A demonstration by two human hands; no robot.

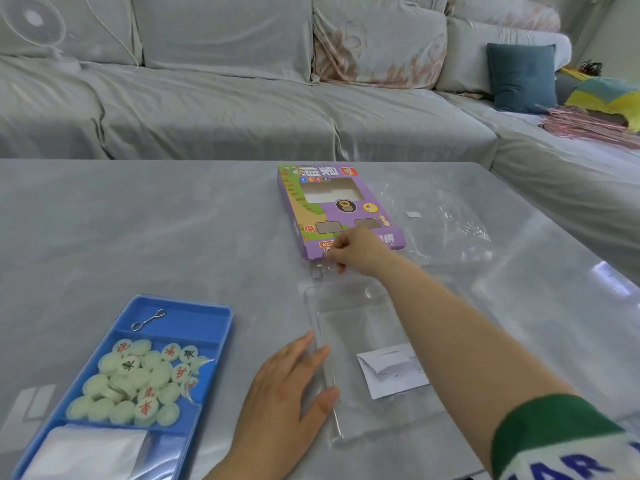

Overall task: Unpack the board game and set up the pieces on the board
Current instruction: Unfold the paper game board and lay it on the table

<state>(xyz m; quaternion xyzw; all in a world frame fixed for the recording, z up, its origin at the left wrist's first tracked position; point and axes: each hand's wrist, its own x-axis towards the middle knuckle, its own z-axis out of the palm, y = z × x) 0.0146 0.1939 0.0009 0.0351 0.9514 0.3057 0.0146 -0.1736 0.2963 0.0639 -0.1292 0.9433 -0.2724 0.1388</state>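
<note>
Item: purple game box (332,209), flat on the tabletop (138,220), just beyond the clear plastic tray (360,327); light thin card, likely to crease, best taken by its near flap; right grip (356,252) clenched in a pinch at that flap; left grip (287,386) released, fingers straight, pressing the tray's left edge; blue case (221,341) left of the tray, holding pale round pieces (138,379); small, smooth, apt to roll.
</note>
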